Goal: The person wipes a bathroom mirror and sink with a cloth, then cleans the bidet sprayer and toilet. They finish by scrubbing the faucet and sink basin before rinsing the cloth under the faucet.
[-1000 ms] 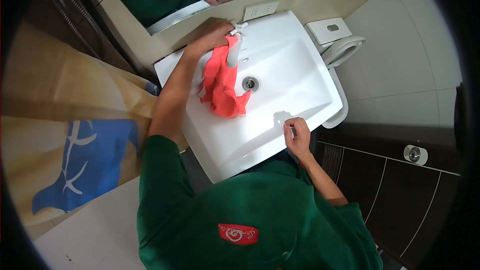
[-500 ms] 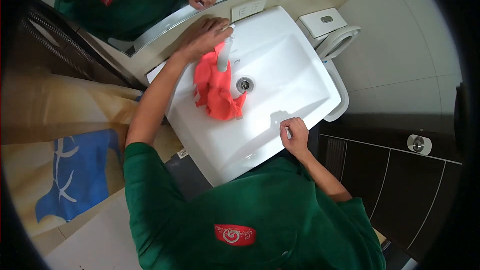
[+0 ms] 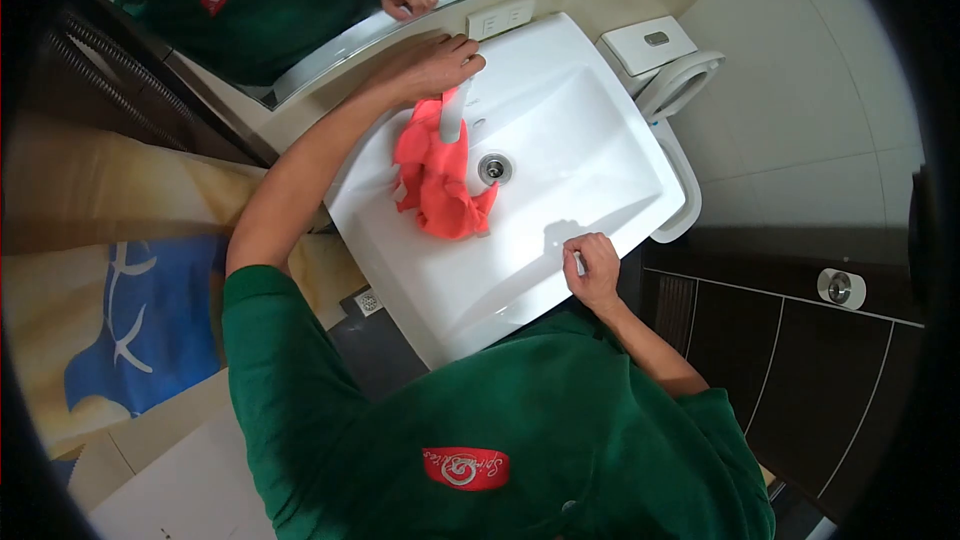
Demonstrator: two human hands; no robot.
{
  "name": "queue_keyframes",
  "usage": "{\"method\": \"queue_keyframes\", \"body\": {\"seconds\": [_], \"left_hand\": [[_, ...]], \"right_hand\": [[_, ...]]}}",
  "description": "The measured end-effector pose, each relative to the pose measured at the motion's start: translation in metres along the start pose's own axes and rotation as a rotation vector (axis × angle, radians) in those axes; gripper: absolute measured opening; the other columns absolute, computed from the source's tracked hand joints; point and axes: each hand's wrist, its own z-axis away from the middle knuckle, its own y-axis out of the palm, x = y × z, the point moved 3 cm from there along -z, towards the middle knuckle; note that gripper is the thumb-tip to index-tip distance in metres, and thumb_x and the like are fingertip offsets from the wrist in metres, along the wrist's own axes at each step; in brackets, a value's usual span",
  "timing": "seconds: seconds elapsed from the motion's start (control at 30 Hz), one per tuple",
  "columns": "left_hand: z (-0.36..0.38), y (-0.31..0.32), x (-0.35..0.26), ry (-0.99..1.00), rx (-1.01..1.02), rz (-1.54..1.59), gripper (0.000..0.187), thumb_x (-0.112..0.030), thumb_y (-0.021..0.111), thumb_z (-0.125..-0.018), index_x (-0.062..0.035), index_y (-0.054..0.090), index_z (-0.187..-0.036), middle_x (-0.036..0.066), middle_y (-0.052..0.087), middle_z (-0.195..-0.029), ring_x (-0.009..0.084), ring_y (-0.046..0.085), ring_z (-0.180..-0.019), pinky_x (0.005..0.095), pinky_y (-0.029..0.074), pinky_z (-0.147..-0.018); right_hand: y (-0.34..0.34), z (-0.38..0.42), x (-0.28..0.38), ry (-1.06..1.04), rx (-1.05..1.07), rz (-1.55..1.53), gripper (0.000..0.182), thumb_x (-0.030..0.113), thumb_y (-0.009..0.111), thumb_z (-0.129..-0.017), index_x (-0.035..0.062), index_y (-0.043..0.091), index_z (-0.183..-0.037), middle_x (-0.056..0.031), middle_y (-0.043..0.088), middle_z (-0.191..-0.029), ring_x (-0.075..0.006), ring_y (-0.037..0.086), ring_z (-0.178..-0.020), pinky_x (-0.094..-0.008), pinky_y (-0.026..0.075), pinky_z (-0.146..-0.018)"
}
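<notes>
My left hand [image 3: 445,65] reaches to the back of the white sink [image 3: 570,130], its fingers curled over the handle at the top of the faucet [image 3: 453,118]. Under and beside the faucet, a crumpled coral-pink cloth [image 3: 440,180] lies in the basin, left of the metal drain [image 3: 494,169]. No water stream can be made out. At the sink's front right rim, my right hand [image 3: 592,265] is closed with curled fingers; whatever it may hold is hidden.
Behind the sink are a mirror [image 3: 330,30] and a wall socket [image 3: 502,17]. A toilet [image 3: 650,45] with raised lid stands to the right, near a paper roll holder [image 3: 840,288]. A patterned curtain [image 3: 150,330] hangs at left, with a floor drain [image 3: 368,302] nearby.
My left hand has shifted slightly right over the faucet top, covering the handle, while its elbow has swung outward to the left. My right hand stays at the rim.
</notes>
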Motion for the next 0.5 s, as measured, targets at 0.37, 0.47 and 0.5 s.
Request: {"method": "queue_keyframes", "body": {"seconds": [0.37, 0.47, 0.5], "left_hand": [[0.018, 0.015, 0.01, 0.007, -0.163, 0.023, 0.041, -0.009, 0.058, -0.073, -0.0097, 0.05, -0.114, 0.009, 0.047, -0.124, 0.0247, 0.048, -0.112, 0.0348, 0.039, -0.096], [0.017, 0.02, 0.017, 0.035, -0.125, -0.013, 0.043, -0.009, 0.058, -0.073, -0.0107, 0.049, -0.116, 0.008, 0.045, -0.129, 0.0248, 0.047, -0.115, 0.0342, 0.038, -0.098], [0.017, 0.018, 0.018, 0.042, -0.126, 0.002, 0.043, -0.009, 0.057, -0.074, -0.0107, 0.049, -0.116, 0.008, 0.044, -0.13, 0.0249, 0.046, -0.115, 0.0341, 0.037, -0.099]], "right_hand": [[0.0, 0.002, 0.002, 0.029, -0.005, 0.014, 0.013, -0.002, 0.062, -0.068, 0.0055, 0.056, -0.077, -0.0064, 0.057, -0.073, -0.0258, 0.054, -0.069, -0.0345, 0.04, -0.062], [0.0, 0.001, 0.001, 0.035, -0.003, 0.006, 0.012, -0.001, 0.062, -0.068, 0.0055, 0.056, -0.076, -0.0065, 0.057, -0.073, -0.0259, 0.054, -0.069, -0.0347, 0.041, -0.062], [0.0, 0.001, 0.001, 0.037, 0.001, 0.003, 0.012, -0.001, 0.062, -0.068, 0.0055, 0.056, -0.076, -0.0065, 0.057, -0.073, -0.026, 0.054, -0.069, -0.0348, 0.041, -0.062]]}}
